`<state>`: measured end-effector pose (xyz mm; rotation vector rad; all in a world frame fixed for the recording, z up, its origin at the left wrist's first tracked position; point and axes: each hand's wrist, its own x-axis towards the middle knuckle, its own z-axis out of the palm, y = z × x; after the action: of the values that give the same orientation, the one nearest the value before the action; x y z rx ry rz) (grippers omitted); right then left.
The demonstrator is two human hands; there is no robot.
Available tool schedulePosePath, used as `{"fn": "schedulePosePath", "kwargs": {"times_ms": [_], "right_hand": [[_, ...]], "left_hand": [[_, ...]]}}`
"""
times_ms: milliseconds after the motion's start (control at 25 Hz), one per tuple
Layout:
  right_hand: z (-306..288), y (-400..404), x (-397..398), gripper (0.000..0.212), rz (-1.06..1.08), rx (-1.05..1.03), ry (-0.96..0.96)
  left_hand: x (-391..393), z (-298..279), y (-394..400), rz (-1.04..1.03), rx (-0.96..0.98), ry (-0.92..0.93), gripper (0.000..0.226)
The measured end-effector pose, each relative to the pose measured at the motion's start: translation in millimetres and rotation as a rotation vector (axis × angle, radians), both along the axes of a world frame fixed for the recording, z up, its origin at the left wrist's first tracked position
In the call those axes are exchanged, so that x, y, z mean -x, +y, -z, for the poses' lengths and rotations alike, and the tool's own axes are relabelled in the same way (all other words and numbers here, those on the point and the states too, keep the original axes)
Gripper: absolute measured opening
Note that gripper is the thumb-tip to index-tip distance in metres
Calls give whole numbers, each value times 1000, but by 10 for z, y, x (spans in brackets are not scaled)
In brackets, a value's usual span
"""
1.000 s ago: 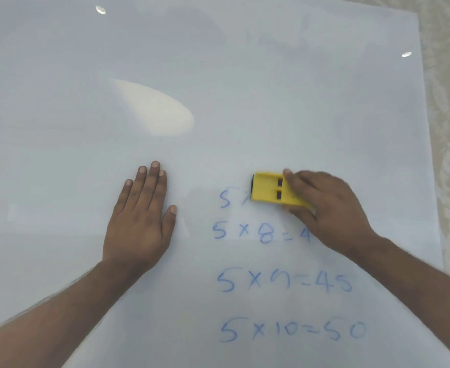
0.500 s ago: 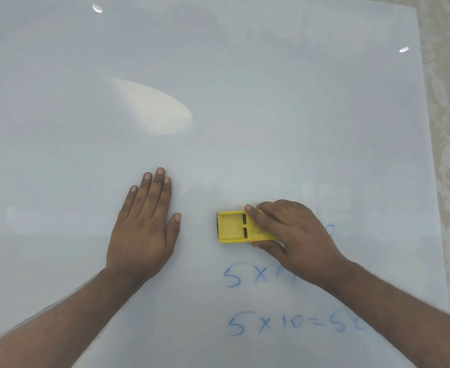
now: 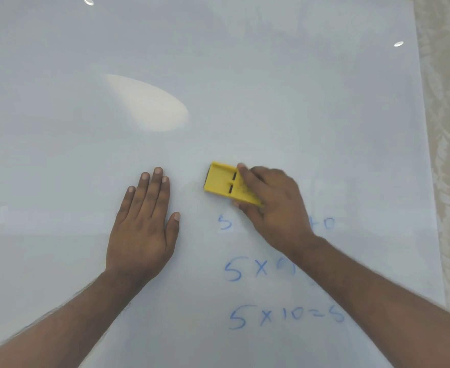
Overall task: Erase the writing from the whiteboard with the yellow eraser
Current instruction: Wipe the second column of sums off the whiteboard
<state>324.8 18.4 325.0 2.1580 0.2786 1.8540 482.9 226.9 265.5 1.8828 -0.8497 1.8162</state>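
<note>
Three rows of blue writing [image 3: 274, 269] remain on the glossy white whiteboard [image 3: 271, 88], at 6 o'clock from the yellow plastic eraser [image 3: 225, 181]. The right hand [image 3: 274, 205] has its grip closed around the eraser; the left hand [image 3: 144, 224] lies flat and open, holding nothing. Best to keep the eraser flat and sweep overlapping strokes toward 6 o'clock.

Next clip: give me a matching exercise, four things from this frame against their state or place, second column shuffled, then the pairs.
Things:
1. left hand
2. right hand
3. yellow eraser
4. line "5 x 10"

States:
A. lowest blue writing on the whiteboard
B. flat, fingers spread, palm down
C. gripped at one end, lying on the board
D. closed around the eraser

Pairs: 1-B, 2-D, 3-C, 4-A
</note>
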Motion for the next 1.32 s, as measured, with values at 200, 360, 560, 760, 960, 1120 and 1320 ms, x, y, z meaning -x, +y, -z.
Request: {"fn": "schedulePosePath", "kwargs": {"times_ms": [200, 360, 560, 760, 960, 1120, 1320], "right_hand": [[526, -152, 136, 55, 66, 172, 169], [465, -507, 385, 54, 150, 235, 145], [16, -495, 309, 56, 97, -112, -111], [299, -125, 53, 58, 27, 28, 19], [692, -381, 308, 52, 112, 212, 147], [439, -923, 664, 49, 179, 160, 82], [391, -1295, 870, 52, 175, -50, -7]], "left_hand": [[4, 69, 24, 10, -8, 8, 64], [6, 148, 37, 8, -16, 20, 64], [7, 182, 24, -8, -9, 35, 64], [12, 233, 15, -1, -9, 42, 64], [13, 333, 57, 4, -30, 49, 65], [3, 437, 65, 1, -35, 57, 66], [17, 532, 50, -5, -29, 61, 66]]}}
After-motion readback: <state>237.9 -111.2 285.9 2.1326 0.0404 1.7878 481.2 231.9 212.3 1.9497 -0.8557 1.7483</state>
